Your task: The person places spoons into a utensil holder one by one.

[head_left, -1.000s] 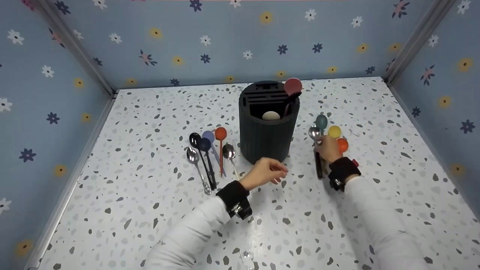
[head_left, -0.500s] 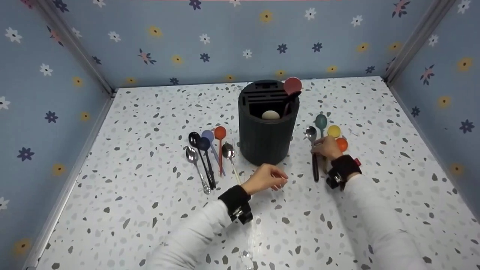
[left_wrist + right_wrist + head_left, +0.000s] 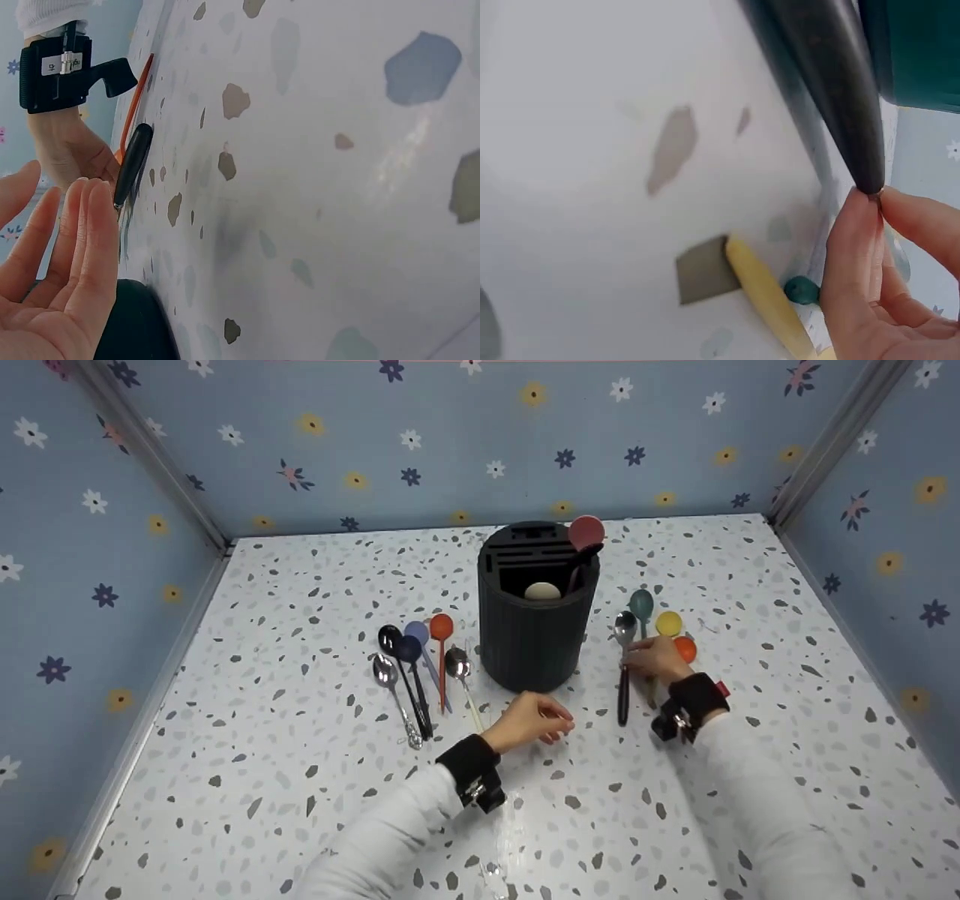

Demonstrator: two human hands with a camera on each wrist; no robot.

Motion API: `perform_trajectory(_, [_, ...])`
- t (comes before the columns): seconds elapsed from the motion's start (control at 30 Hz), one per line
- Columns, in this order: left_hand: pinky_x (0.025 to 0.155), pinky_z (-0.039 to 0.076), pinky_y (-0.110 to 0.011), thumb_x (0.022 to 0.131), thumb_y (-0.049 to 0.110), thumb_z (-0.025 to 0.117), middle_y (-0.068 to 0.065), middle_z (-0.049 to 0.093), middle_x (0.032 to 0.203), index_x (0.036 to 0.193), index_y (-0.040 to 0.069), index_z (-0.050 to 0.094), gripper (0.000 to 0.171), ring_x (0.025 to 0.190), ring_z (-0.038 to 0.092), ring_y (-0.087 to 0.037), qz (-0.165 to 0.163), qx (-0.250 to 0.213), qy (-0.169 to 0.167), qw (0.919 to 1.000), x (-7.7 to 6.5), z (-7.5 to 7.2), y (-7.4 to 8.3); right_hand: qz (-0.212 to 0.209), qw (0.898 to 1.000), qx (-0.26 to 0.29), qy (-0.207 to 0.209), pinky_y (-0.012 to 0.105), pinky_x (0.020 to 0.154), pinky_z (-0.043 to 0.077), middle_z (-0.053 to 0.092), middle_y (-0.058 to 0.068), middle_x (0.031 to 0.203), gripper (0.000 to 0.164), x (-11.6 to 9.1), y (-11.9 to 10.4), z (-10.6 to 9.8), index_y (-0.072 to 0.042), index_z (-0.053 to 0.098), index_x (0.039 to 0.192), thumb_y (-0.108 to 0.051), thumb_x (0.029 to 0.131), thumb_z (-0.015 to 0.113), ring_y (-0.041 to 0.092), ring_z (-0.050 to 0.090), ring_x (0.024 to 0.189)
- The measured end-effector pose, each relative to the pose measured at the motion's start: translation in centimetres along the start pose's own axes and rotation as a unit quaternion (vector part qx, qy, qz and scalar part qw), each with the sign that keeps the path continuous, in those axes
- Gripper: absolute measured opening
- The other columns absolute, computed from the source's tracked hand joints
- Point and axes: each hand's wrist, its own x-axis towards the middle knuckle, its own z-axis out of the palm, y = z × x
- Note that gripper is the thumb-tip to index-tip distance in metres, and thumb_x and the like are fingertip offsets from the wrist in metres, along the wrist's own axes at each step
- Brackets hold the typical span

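Observation:
My right hand [image 3: 660, 658] pinches a metal spoon with a black handle [image 3: 623, 697] between thumb and fingertips at its neck. In the right wrist view that black handle [image 3: 840, 90] runs up from the fingertips. Beside it lie a dark green spoon [image 3: 642, 604], a yellow spoon [image 3: 669, 622] and an orange spoon [image 3: 684, 649], their handles partly hidden by the hand. My left hand [image 3: 527, 720] hovers in front of the dark cylindrical utensil holder [image 3: 532, 649], fingers loosely bent around nothing; the left wrist view shows its fingers [image 3: 94, 240] relaxed.
Inside the holder stand a red spoon [image 3: 586, 532], a cream spoon [image 3: 541, 591] and a black handle end. Left of it lie several spoons, among them a red-orange one [image 3: 442, 627] and a silver one [image 3: 385, 671]. Flowered walls [image 3: 450, 450] bound the speckled table [image 3: 300, 810].
The black-handled spoon has shifted slightly left and toward the front, away from the green spoon, in my right hand. My left hand has drawn back a little from the holder.

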Motion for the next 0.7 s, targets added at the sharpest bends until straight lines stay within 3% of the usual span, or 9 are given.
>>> perform_trajectory(0.37, [0.07, 0.053, -0.048, 0.08, -0.001, 0.06, -0.027, 0.062, 0.088, 0.093, -0.013, 0.061, 0.018, 0.08, 0.056, -0.048, -0.011, -0.013, 0.004, 0.9998, 0.0, -0.1, -0.5, 0.029, 0.99, 0.136, -0.022, 0.029, 0.081, 0.052, 0.062, 0.002, 0.074, 0.044, -0.3, 0.0, 0.8, 0.015, 0.035, 0.122, 0.002, 0.084, 0.054, 0.01, 0.061, 0.069])
perform_trajectory(0.57, [0.069, 0.053, -0.047, 0.08, 0.0, 0.06, -0.026, 0.062, 0.087, 0.094, -0.013, 0.06, 0.019, 0.08, 0.056, -0.048, -0.013, -0.018, 0.009, 0.9997, 0.2, 0.0, -0.8, 0.042, 0.987, 0.154, -0.02, 0.033, 0.089, 0.047, 0.061, 0.0, 0.077, 0.046, -0.9, -0.4, 1.5, 0.011, 0.036, 0.125, -0.001, 0.085, 0.054, 0.009, 0.061, 0.071])
perform_trajectory(0.7, [0.07, 0.053, -0.046, 0.08, 0.0, 0.06, -0.026, 0.062, 0.087, 0.095, -0.013, 0.06, 0.02, 0.081, 0.056, -0.047, -0.021, -0.024, 0.012, 0.9994, 0.3, 0.1, -0.9, 0.038, 0.984, 0.17, -0.023, 0.03, 0.085, 0.05, 0.061, -0.001, 0.078, 0.047, -1.4, -0.5, 2.0, 0.011, 0.035, 0.125, -0.002, 0.085, 0.056, 0.009, 0.061, 0.072])
